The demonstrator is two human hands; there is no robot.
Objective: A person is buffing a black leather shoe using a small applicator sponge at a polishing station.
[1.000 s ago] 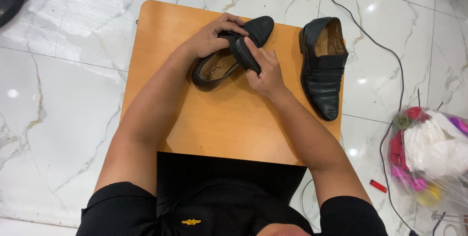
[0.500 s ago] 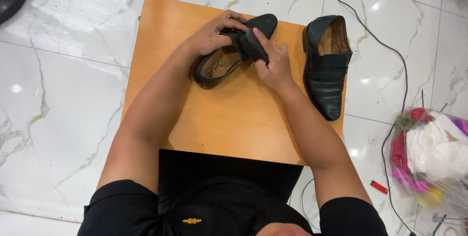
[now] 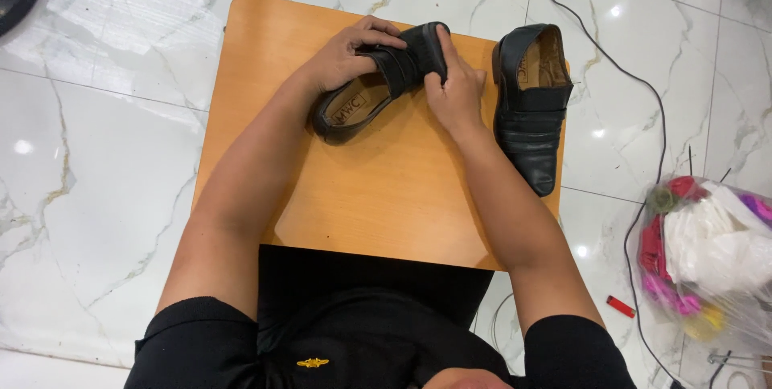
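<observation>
A black leather slip-on shoe point(image 3: 354, 108) lies tilted on the small wooden table point(image 3: 378, 196), its tan insole showing. My left hand point(image 3: 346, 51) grips its upper from the far side. My right hand point(image 3: 454, 92) presses on the toe and strap part, fingers curled on the leather. A second black shoe point(image 3: 531, 108) rests upright at the table's right edge, toe pointing toward me, touched by neither hand.
White marble floor tiles surround the table. A black cable point(image 3: 643, 100) runs along the floor on the right. A clear plastic bag point(image 3: 708, 252) of white and pink items sits at the lower right, with a small red object point(image 3: 620, 306) beside it.
My right hand has slid from the shoe's middle toward its toe end, and the shoe has turned slightly under both hands. The second shoe has stayed put.
</observation>
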